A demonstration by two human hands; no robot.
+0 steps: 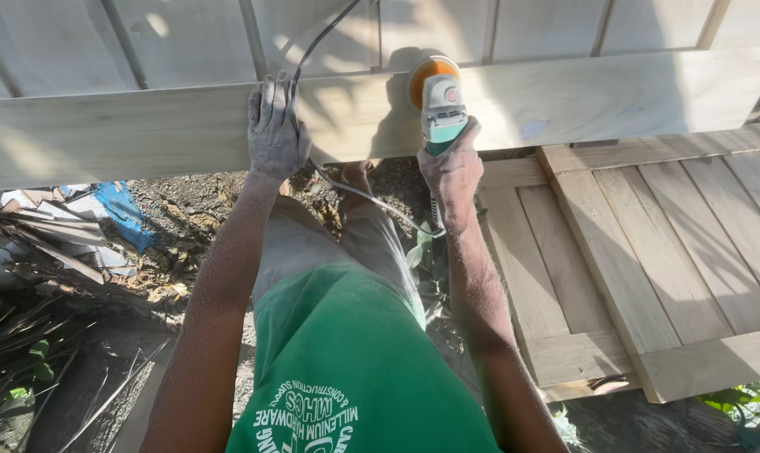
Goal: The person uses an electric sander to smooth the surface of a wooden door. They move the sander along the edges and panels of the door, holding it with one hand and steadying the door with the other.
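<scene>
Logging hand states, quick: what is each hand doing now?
Left hand: flat on the plank, fingers open.
Right hand: closed around the sander.

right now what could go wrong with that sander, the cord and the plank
The cord runs under the left hand and loops back near the sander; it might snag or get nicked by the disc. The right hand alone grips the tool, so a kick could twist it. The left hand rests bare on the plank, fairly close to the disc.
</scene>
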